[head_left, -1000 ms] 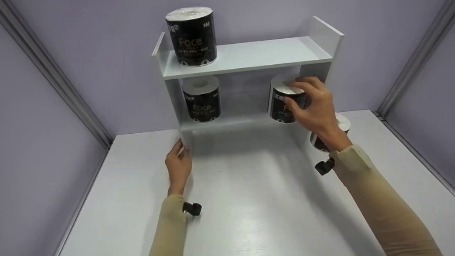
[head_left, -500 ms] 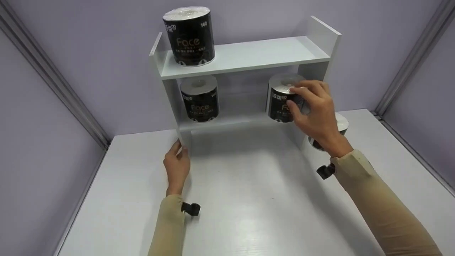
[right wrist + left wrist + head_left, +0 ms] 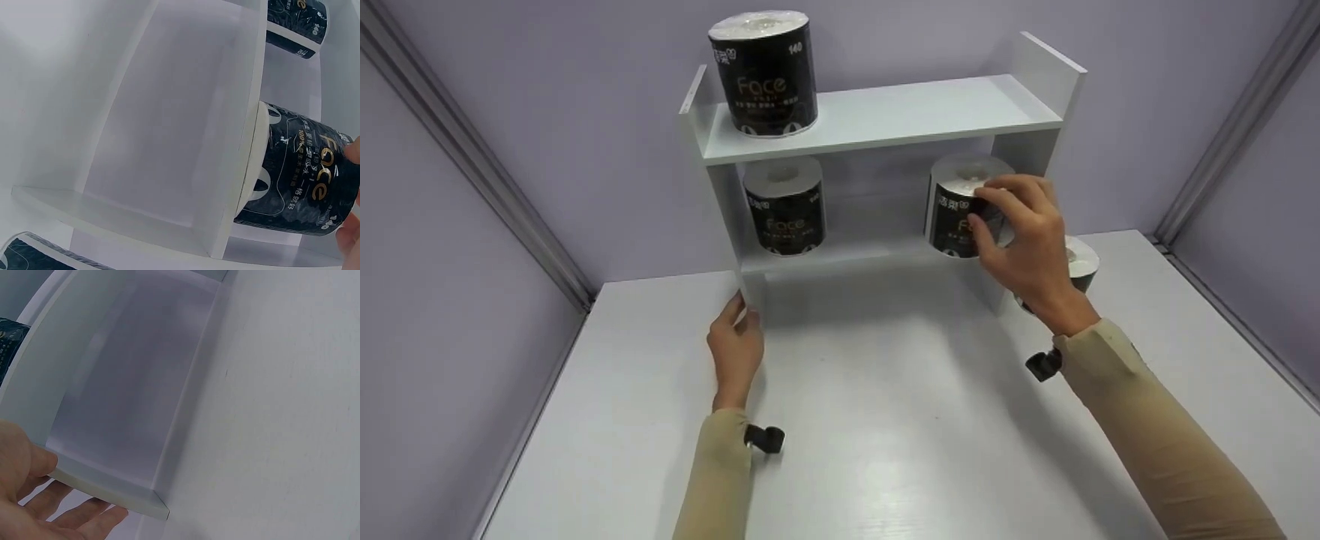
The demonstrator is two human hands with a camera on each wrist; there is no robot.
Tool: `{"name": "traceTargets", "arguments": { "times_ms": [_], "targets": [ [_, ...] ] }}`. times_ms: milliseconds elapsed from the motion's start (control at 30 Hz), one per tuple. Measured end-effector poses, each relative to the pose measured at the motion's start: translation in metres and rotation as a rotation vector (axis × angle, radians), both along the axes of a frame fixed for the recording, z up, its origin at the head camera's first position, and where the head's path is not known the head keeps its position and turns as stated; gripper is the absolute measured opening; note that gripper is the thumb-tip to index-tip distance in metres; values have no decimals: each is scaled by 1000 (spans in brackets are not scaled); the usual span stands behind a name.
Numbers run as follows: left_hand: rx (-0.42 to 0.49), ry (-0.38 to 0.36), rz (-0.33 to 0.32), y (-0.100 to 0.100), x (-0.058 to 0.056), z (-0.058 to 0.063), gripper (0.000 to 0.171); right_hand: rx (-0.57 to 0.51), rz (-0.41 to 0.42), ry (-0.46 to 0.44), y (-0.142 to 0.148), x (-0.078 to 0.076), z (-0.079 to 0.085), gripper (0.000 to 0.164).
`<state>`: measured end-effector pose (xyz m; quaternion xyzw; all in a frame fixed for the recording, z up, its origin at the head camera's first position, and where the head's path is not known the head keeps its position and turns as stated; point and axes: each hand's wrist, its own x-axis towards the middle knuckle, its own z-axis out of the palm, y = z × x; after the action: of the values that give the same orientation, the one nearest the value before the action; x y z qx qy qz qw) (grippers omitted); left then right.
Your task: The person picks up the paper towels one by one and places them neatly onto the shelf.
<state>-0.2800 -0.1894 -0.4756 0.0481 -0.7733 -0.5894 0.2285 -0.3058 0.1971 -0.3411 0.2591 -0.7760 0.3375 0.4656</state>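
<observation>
A white two-tier shelf unit (image 3: 915, 116) stands on the white table. My left hand (image 3: 736, 349) grips the lower end of its left side panel (image 3: 112, 492), thumb on one face, fingers on the other. My right hand (image 3: 1031, 244) is at a black-labelled toilet roll (image 3: 952, 225) at the right of the middle shelf. Its thumb lies at the label and its fingers reach the top rim, pinching there. That roll stands upright, its base at the shelf's front edge, its right side partly hidden by the hand.
Another wrapped roll (image 3: 786, 225) stands at the left of the middle shelf. One more roll (image 3: 765, 79) is on the top shelf's left end. A further roll (image 3: 1081, 262), partly behind my right hand, stands on the table (image 3: 840, 450) right of the unit.
My right hand has shifted slightly right and down along the roll, its fingers drawing back from the top toward the front rim. The rolls and my left hand look unmoved.
</observation>
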Motion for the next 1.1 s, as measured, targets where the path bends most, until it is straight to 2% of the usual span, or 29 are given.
{"name": "traceTargets", "arguments": {
  "times_ms": [333,467,700,1100],
  "targets": [
    [-9,-11,-4,0,-5,2,47,-38,-2,6,1,-4,1,27],
    [-22,-7,-17,0,-3,1,48,-43,4,17,1,-5,-2,27],
    [-39,-17,1,0,0,-4,46,-34,-1,-10,0,-3,-6,29],
    [-37,-5,5,-1,1,0,45,-69,2,-19,-1,-6,-4,28]
  ]
}}
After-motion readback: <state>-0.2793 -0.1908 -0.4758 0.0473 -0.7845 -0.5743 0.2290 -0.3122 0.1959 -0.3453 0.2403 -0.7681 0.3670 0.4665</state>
